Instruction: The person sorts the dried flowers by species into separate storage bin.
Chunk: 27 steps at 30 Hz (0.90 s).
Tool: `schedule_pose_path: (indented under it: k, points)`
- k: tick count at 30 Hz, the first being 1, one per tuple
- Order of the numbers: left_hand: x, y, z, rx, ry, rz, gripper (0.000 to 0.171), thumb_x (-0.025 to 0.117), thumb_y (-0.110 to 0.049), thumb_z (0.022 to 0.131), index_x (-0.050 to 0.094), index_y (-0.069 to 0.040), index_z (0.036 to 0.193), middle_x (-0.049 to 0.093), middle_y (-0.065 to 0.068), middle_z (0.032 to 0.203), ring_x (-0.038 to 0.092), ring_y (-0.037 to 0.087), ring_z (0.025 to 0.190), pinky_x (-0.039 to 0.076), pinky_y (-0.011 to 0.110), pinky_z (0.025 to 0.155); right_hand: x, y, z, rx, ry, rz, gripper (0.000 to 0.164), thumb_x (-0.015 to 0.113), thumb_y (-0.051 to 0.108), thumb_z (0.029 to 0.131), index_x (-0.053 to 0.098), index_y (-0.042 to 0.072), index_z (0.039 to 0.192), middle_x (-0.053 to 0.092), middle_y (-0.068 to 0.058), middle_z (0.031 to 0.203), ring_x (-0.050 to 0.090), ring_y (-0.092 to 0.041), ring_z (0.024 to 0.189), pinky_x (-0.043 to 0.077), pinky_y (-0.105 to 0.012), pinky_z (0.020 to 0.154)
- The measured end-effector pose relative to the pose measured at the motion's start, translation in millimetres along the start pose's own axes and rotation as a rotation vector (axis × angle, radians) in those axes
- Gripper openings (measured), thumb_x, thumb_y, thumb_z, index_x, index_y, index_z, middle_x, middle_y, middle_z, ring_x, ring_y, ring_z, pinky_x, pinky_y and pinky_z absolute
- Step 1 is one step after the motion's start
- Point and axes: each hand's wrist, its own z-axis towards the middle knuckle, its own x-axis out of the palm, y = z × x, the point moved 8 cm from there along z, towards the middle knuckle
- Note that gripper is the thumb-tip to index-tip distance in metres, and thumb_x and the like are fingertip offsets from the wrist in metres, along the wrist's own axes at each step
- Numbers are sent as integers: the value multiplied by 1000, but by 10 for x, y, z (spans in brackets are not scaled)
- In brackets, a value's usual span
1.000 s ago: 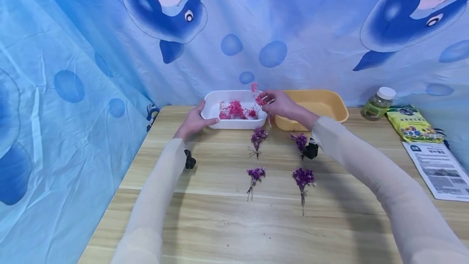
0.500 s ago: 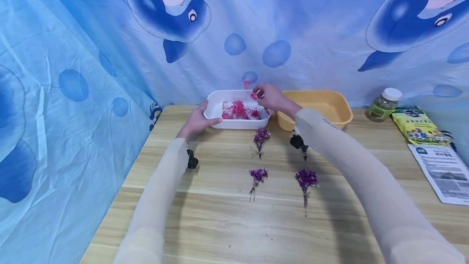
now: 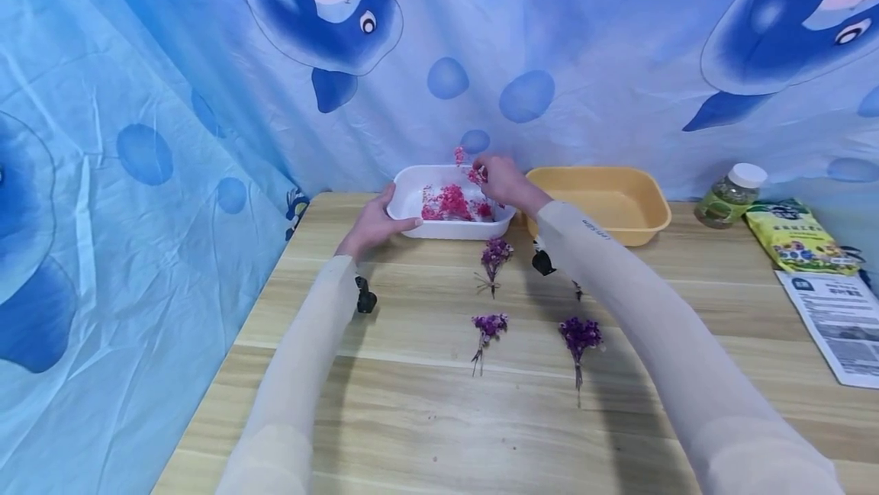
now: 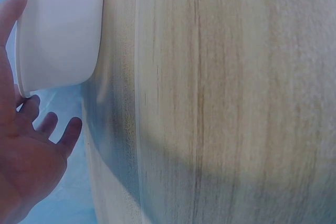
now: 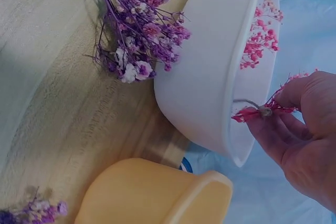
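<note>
In the head view a white plastic tub (image 3: pixel 456 231) stands at the table's far side, with pink dried flowers (image 3: pixel 451 204) lying in it. My left hand (image 3: pixel 374 226) grips its left end, thumb at the front rim. Over the tub's right end my right hand (image 3: pixel 506 181) pinches a small bunch of pink dried flowers (image 5: pixel 265 110); the right wrist view shows a tie round its stems. Several purple dried flower bunches lie before the tubs, among them one bunch (image 3: pixel 494 252) near the white tub. Another is mostly hidden by my right sleeve.
A yellow tub (image 3: pixel 632 236) stands right of the white one. Farther right are a lidded jar (image 3: pixel 731 196), a yellow packet (image 3: pixel 796 236) and a printed sheet (image 3: pixel 834 327). A blue dolphin-print curtain (image 3: pixel 481 37) hangs behind the table and along its left side.
My right hand has moved left with the pink bunch, from beside the gap between the tubs to over the white tub. The left hand keeps its hold on the tub.
</note>
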Motion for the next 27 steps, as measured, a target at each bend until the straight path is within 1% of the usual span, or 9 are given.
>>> schedule_pose_path:
  k: [3,6,10,13,16,19,22,25,27]
  points:
    - [10,-28,5,2,1,1,113,85,-39,80,13,-6,160,14,10,165,15,26,150,17,37,120,11,-30,-10,6,-2,7,44,59,0,96,50,-1,139,58,-21,127,57,-33,111,55,-40,88]
    - [15,-39,9,10,6,-4,112,85,-37,80,12,-5,160,14,11,165,16,27,150,17,37,120,12,-47,-19,-17,-17,6,44,60,3,96,51,-3,138,57,-22,131,55,-34,116,53,-40,93]
    - [7,-23,6,14,8,-7,111,85,-36,81,12,-5,160,14,11,165,16,27,150,16,37,120,-21,-72,-71,-51,-50,59,44,60,4,94,51,-7,136,57,-25,130,56,-36,116,53,-42,94]
    - [9,-23,-1,12,7,-8,111,84,-35,81,12,-5,159,13,11,165,15,27,150,15,37,120,-102,-105,-175,-83,-90,121,44,58,4,93,51,-11,134,56,-28,129,58,-38,114,53,-44,94]
    - [42,-46,-2,11,10,-9,111,84,-36,81,11,-6,160,13,11,165,15,27,150,15,37,121,-217,-178,-347,-111,-122,164,44,57,4,93,50,-14,132,56,-31,128,59,-40,112,53,-45,94]
    - [67,-62,0,5,21,-2,112,84,-38,81,10,-7,160,12,10,165,13,27,150,14,38,121,-318,-295,-555,-123,-136,194,43,57,5,93,50,-14,131,56,-32,126,61,-41,110,54,-47,93]
    - [66,-79,-9,-6,29,4,114,84,-40,81,10,-7,160,12,10,166,14,28,150,15,40,121,-425,-434,-797,-140,-159,194,41,58,5,94,52,-14,129,58,-32,123,62,-43,107,54,-49,91]
    - [33,-94,-16,6,42,24,115,84,-41,81,10,-5,160,12,12,165,15,29,150,17,42,120,-528,-584,-1053,-160,-184,178,40,58,4,95,52,-15,129,58,-32,123,63,-44,105,55,-51,89]
    - [0,-119,-24,18,46,46,114,84,-41,81,11,-3,160,14,13,165,17,31,149,19,43,120,-610,-671,-1238,-153,-195,172,42,59,6,95,51,-15,130,57,-33,125,62,-45,106,55,-52,88]
